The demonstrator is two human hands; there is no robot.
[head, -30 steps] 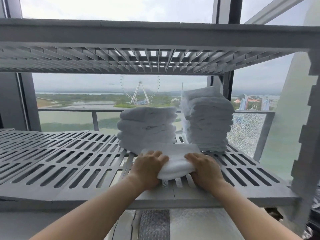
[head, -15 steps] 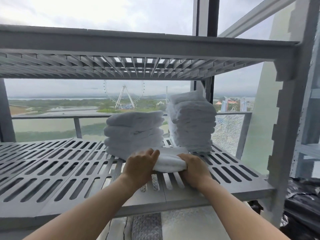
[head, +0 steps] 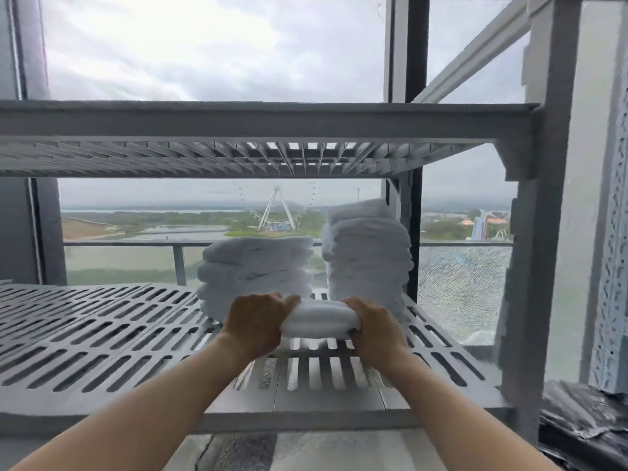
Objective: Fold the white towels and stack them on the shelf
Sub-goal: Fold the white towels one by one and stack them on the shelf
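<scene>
- Your left grip (head: 256, 322) is curled round the left end of a folded white towel (head: 319, 319), thumb on top and fingers tucked under.
- Your right grip (head: 373, 326) clasps the towel's right end the same way, so the towel is squeezed between both hands into a thick roll-like bundle.
- Take the short stack (head: 255, 266) of folded white towels as your landmark. The towel you hold is just in front of it and a little to its right, level with its base.
- You cannot tell from this view whether the held towel rests on the slats or sits slightly above them.
- The short stack stands on the slotted grey lower shelf (head: 102, 331), towards the back edge.
- Just to the right of the short stack, with a narrow gap between, stands a tall stack (head: 368, 253) of white towels that rises well above it. Its top towel sits askew.
- Above the short stack runs the upper shelf (head: 265, 122), grey and slotted like the lower one.
- Far to the right of the short stack is the rack's grey upright post (head: 550, 232).
- Behind the short stack is a window with a railing (head: 136, 243). A Ferris wheel (head: 275, 212) shows in the distance above the stack.
- Behind and to the right of the short stack, past the tall one, a glass pane (head: 462, 294) is crazed with cracks.
- Low and far to the right of the short stack lies crumpled black plastic (head: 584, 426).
</scene>
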